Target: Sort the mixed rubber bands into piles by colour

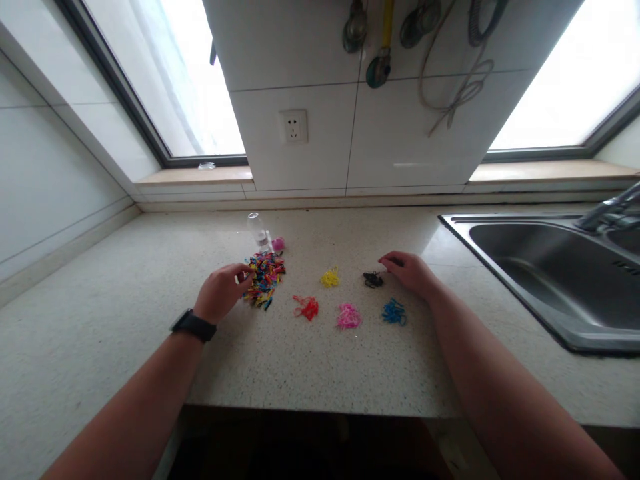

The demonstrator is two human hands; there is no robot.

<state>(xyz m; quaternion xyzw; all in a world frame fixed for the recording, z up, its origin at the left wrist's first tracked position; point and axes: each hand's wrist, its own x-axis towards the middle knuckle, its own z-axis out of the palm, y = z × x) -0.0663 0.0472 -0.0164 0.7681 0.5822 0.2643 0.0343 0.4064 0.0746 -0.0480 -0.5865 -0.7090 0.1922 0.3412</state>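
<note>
- Left hand (223,291): fingers curled, fingertips touching the mixed-colour band pile (264,275).
- Right hand (407,270): fingers pinching at the black pile (373,279), blue pile (394,312) just below it.

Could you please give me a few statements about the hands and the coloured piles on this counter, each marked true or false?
1. The left hand touches the mixed pile. True.
2. The right hand is at the blue pile. False: its fingers are at the black pile.
3. The sink lies to the right. True.
4. The yellow pile is inside the sink. False: it lies on the counter.
</note>
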